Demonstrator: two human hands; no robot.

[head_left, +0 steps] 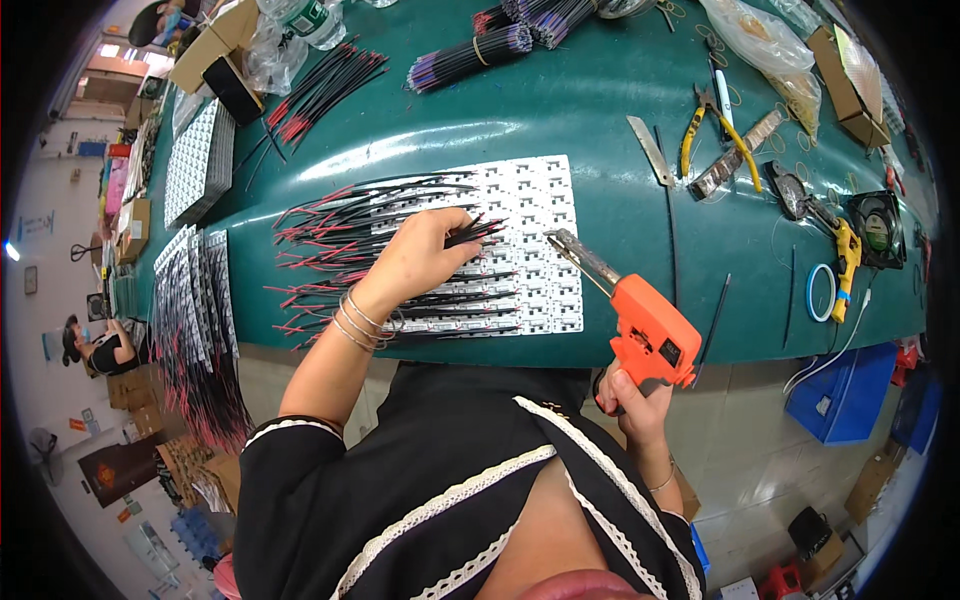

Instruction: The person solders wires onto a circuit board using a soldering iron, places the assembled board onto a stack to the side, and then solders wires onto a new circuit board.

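A white circuit board panel (550, 275) lies in front of me on the table, with rows of black wires with red leads (320, 255) across its left part. My left hand (425, 250) is over the middle of the panel, its thumb and fingers closed on a small bunch of black wires (478, 232). My right hand (640, 405) grips the handle of an orange soldering gun (655, 335). The gun's metal tip points up and left over the panel's right part, a little right of the wire ends. Whether the tip touches the board I cannot tell.
Wired panels (195, 300) hang over the table's left edge near a stack of white panels (198, 165). Wire bundles (470, 58) lie at the back. Yellow-handled pliers (692, 140), a second soldering gun (848, 255) and a small fan (878, 228) are on the right.
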